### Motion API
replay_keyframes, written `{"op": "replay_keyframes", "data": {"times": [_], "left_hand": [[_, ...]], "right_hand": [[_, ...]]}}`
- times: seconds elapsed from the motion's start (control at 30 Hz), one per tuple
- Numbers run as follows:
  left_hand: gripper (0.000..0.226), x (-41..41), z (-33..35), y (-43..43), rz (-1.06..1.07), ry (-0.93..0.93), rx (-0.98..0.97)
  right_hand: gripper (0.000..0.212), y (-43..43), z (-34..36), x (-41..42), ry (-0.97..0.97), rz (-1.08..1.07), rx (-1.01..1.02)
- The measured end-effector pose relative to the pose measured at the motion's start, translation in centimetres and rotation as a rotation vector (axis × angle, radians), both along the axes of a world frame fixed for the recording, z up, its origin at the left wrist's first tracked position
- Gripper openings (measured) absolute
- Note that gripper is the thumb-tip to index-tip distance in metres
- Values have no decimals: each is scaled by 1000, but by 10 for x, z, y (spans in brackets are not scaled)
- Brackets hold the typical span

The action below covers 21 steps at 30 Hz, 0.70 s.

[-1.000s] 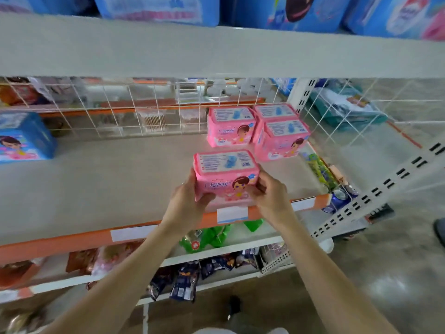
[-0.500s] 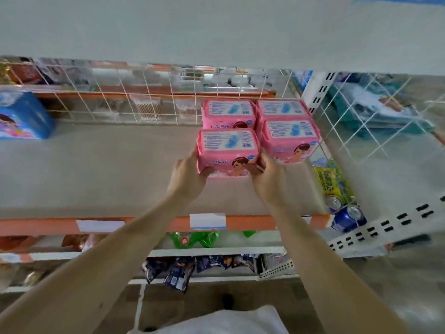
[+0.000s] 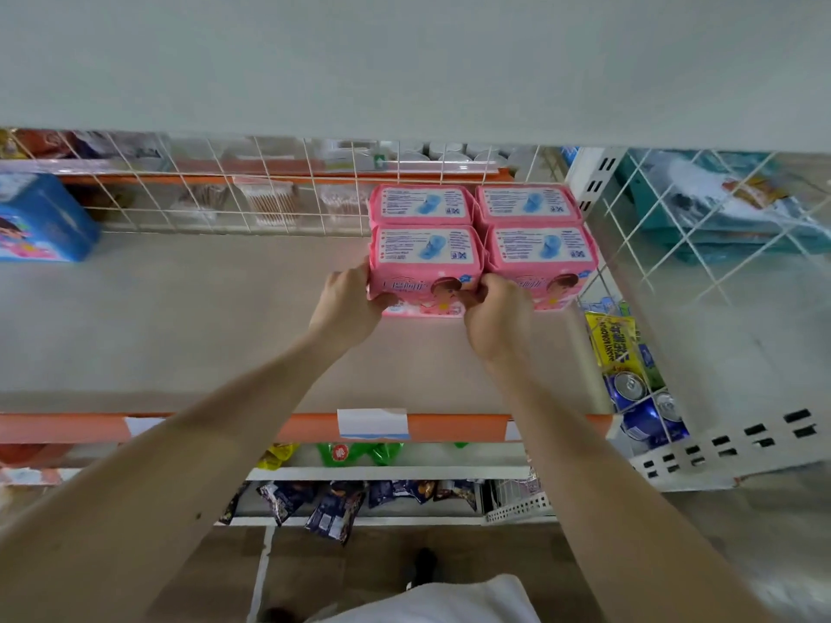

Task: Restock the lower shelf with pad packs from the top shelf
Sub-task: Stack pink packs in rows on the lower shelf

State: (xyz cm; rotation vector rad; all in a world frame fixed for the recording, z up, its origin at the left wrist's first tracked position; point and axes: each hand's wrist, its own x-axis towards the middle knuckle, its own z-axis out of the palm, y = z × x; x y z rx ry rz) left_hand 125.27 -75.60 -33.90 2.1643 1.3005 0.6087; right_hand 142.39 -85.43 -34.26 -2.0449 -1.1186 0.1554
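On the lower shelf (image 3: 180, 317), the left hand (image 3: 346, 303) and right hand (image 3: 494, 317) clasp a pink pad pack (image 3: 422, 258) between them. Its print is unreadable.

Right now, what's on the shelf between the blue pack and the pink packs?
Nothing. The head view shows only bare shelf board from the blue pack to the pink packs.

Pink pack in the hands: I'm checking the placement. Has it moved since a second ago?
Yes. The pink pack went from the orange shelf edge back toward the wire grid, and is now level beside the neighbouring pack.
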Motion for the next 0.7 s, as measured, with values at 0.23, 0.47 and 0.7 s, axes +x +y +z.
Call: {"op": "replay_keyframes", "data": {"times": [0.23,0.47,0.7], "left_hand": [[42,3,0,0,11,0,-20],[67,-5,0,-13,29,9,8],[118,-4,8,-10,100,-61,-80]], "right_hand": [[6,4,10,1,11,-12,-50],[36,-56,27,25,-196,-206,267],[102,-41,24,73,-88,-64,-84]]}}
